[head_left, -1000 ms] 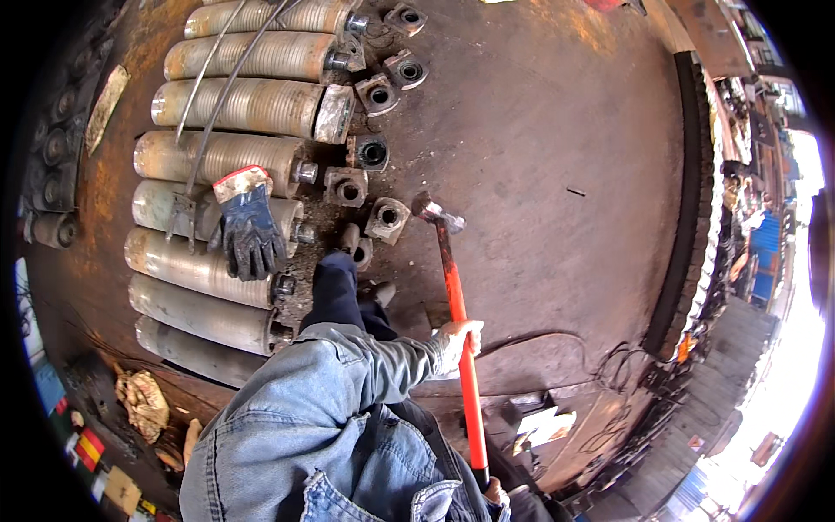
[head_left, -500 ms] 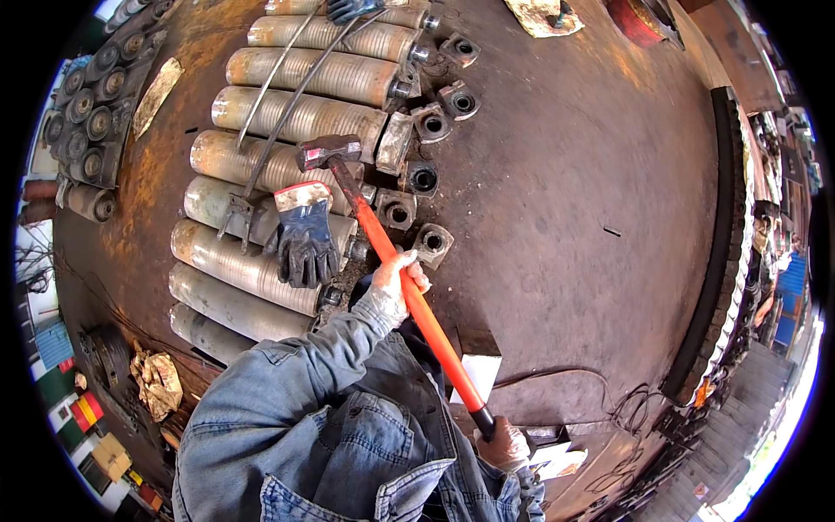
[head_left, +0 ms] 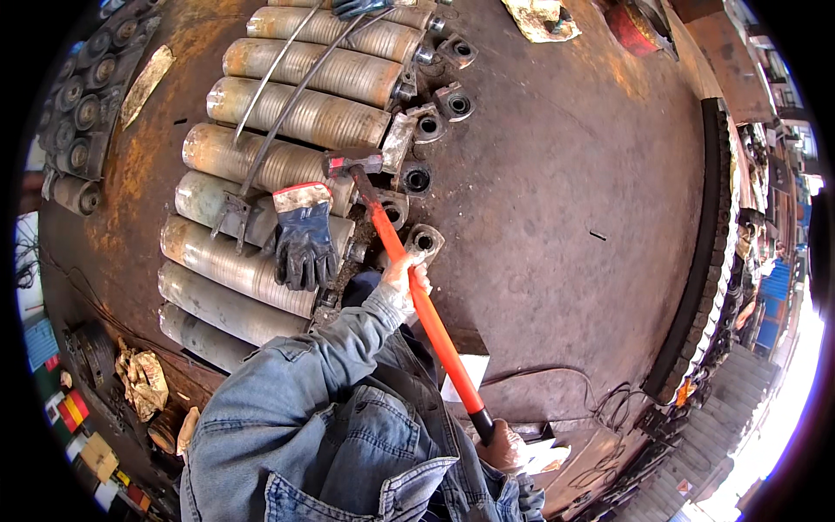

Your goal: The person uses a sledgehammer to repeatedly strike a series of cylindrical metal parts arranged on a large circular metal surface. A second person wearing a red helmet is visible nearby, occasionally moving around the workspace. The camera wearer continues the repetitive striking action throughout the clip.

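Head view: hammer (head_left: 439,328) slants from near right to far left, its head over the rollers (head_left: 339,120); contact unclear. Left hand (head_left: 407,280) closed round mid-handle, forearm angled across the body; right hand (head_left: 504,449) wrapped round the near black end. Looks like hammer positioning; next move calls for firm grips.

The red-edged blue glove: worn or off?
Off: the glove lies on metal cylinders, no arm in its cuff; left hand and right hand hold the sledgehammer.
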A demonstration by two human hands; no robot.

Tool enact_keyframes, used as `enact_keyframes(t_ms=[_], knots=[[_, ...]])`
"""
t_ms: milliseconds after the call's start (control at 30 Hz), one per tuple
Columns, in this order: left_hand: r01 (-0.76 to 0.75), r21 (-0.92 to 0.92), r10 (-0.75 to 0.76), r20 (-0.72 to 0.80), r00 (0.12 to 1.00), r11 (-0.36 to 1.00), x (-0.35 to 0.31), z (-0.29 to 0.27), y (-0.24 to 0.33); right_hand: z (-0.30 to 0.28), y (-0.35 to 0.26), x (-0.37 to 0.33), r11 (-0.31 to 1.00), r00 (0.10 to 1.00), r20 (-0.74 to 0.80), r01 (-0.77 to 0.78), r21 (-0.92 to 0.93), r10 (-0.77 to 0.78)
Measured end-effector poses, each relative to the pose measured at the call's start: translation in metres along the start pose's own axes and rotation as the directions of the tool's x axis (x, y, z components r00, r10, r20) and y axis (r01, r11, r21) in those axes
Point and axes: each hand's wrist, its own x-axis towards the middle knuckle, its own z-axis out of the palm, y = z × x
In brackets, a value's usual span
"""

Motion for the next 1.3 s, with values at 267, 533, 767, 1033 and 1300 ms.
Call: enact_keyframes(t_ms=[267, 533, 767, 1033, 1300], knots=[[-0.067, -0.092, 0.07, 0.031, 0.997, 0.994, -0.027, -0.013, 0.02, 0.012, 0.012, 0.03, 0.985, 0.98, -0.107, 0.163, -0.051, -0.167], [-0.629, 0.096, 0.62, 0.107, 0.777, 0.771, -0.143, 0.013, 0.136, 0.022, -0.041, 0.145, 0.752, 0.752, -0.213, 0.652, 0.101, -0.623], [-0.8, 0.086, 0.804, -0.077, 0.589, 0.594, -0.192, 0.046, 0.167, -0.05, -0.106, 0.158, 0.72, 0.712, -0.219, 0.692, 0.054, -0.667], [-0.181, 0.028, 0.182, -0.016, 0.983, 0.983, -0.014, 0.005, -0.01, -0.021, 0.014, 0.014, 0.995, 0.987, 0.158, -0.013, -0.098, 0.029], [-0.143, -0.229, 0.138, -0.037, 0.99, 0.963, -0.063, -0.018, 0.023, -0.008, 0.018, 0.034, 0.976, 0.981, -0.087, 0.158, -0.148, -0.172]])
